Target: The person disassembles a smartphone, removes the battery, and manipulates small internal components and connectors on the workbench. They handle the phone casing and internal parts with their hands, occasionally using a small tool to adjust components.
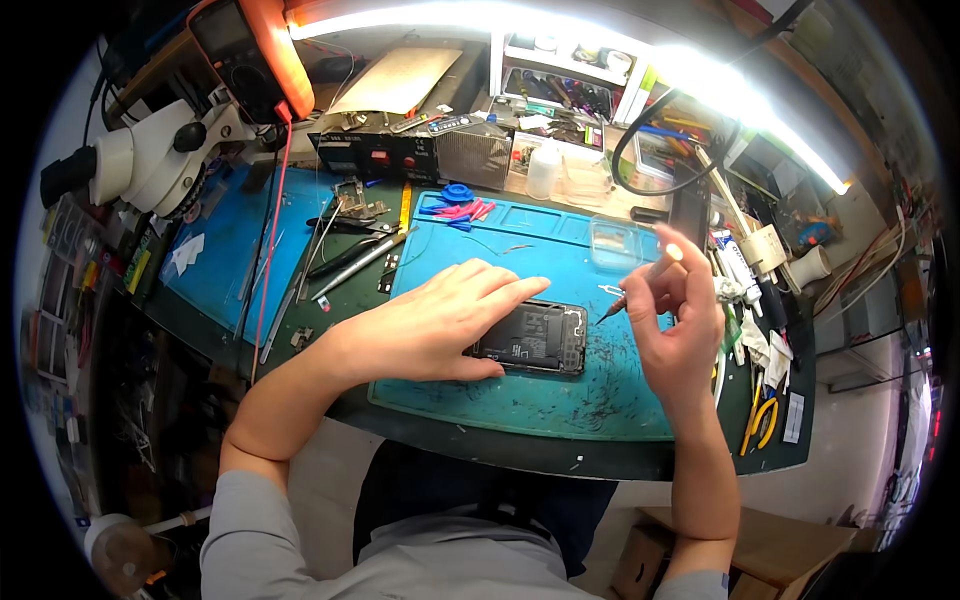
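An opened black phone (540, 338) lies on the blue work mat (430, 400), its inside facing up. My left hand (450, 320) is on the phone's left part, gripping it with fingers over the far edge and thumb at the near edge. My right hand (675, 330) holds a slim screwdriver (660, 268) just right of the phone, its tip pointing down-left near the phone's right end. A small metal piece (610, 289) lies on the mat behind the tip. A clear plastic box (622, 242) sits at the mat's back right.
A microscope (140, 160) stands at the left by another blue mat (210, 250). An orange multimeter (245, 55) is at upper left. Pink and blue pry tools (465, 210), hand tools (355, 260), a white bottle (545, 168) and yellow-handled pliers (765, 425) surround the work area. A lamp strip (750, 100) shines above.
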A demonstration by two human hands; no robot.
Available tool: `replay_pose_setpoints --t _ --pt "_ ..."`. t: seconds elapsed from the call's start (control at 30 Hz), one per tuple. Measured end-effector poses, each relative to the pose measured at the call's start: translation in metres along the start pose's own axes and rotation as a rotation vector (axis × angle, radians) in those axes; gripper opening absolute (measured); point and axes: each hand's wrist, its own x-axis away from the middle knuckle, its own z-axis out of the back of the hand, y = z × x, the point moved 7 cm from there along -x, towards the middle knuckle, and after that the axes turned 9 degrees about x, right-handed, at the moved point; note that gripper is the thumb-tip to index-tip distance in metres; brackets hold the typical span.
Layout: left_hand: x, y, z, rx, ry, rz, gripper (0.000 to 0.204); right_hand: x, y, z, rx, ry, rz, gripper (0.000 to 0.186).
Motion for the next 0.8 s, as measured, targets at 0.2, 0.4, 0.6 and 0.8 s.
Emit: replay_pose_setpoints --t 0.2,0.4,0.6,0.8 --pt "0.001 0.003 0.002 -0.081 0.052 -0.047 0.096 -0.004 -0.01 -0.007 -0.001 0.063 0.12 0.052" --pt "0.003 -0.001 0.01 0.033 0.072 -0.043 0.092 -0.002 -0.014 -0.021 0.096 0.031 0.253 0.045" --pt "0.0 -0.002 0.014 -0.125 0.232 -0.08 0.069 -0.005 -0.015 -0.021 0.072 -0.01 0.237 0.046" --pt "0.0 -0.001 0.024 -0.151 0.361 -0.049 0.048 -0.007 -0.024 -0.022 0.068 -0.058 0.225 0.046"
